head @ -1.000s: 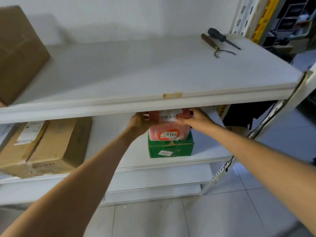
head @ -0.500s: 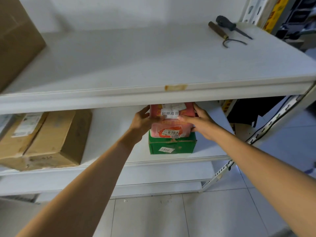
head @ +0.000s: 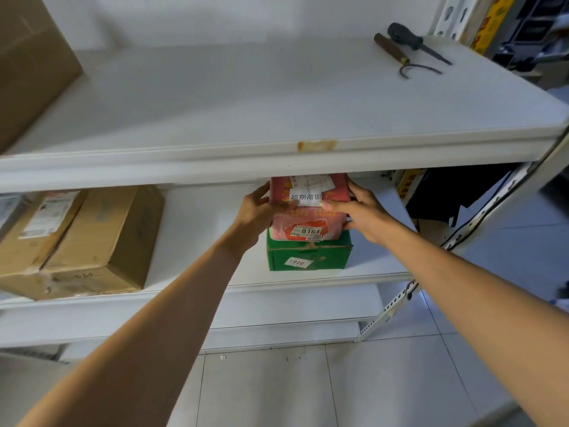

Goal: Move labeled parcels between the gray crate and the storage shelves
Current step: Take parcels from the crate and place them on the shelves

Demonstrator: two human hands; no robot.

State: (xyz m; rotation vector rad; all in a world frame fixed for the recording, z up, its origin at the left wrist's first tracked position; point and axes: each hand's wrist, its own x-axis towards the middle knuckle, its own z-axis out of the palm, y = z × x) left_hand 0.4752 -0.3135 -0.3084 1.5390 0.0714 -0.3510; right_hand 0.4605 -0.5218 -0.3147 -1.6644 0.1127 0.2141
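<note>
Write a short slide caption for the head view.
Left hand and right hand grip a red parcel atop a green box on the lower shelf.

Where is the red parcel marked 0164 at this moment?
Head view, right of centre: the red parcel is on the middle shelf, directly above the green box, gripped between the left hand and the right hand.

Fairly bright, soft cool indoor light, dull sheen on the smooth white upper shelf board point(head: 215, 97), shade beneath it, wide-angle bending of straight edges toward the corners, brown cardboard box point(head: 30, 63) at far left blurred, overall slightly soft
</note>
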